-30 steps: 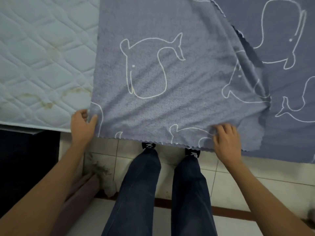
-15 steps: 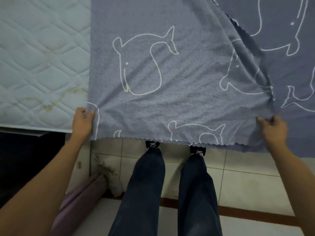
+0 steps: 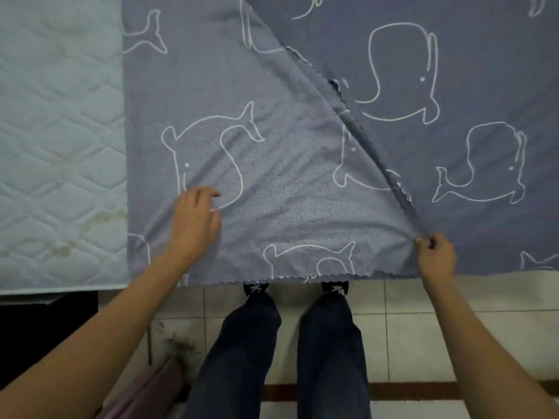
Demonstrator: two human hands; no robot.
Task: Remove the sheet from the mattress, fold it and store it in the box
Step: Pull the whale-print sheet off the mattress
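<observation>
A blue-grey sheet point(image 3: 287, 152) with white whale outlines lies on the pale quilted mattress point(image 3: 57, 140). One part of it is folded over, its scalloped edge running diagonally from the top middle down to the right. My right hand point(image 3: 435, 257) pinches the corner of that folded layer at the near edge. My left hand point(image 3: 195, 225) rests flat on the folded layer with fingers apart, holding nothing. The box is out of sight.
My legs and dark shoes stand on a white tiled floor point(image 3: 423, 337) at the mattress's near edge. A dark gap point(image 3: 45, 328) lies under the bare left part of the mattress. A mauve roll point(image 3: 145, 394) lies on the floor at lower left.
My left hand let go of the sheet's left corner and moved right onto the cloth. My right hand slid right along the near edge and pinched the corner, pulling the fold taut.
</observation>
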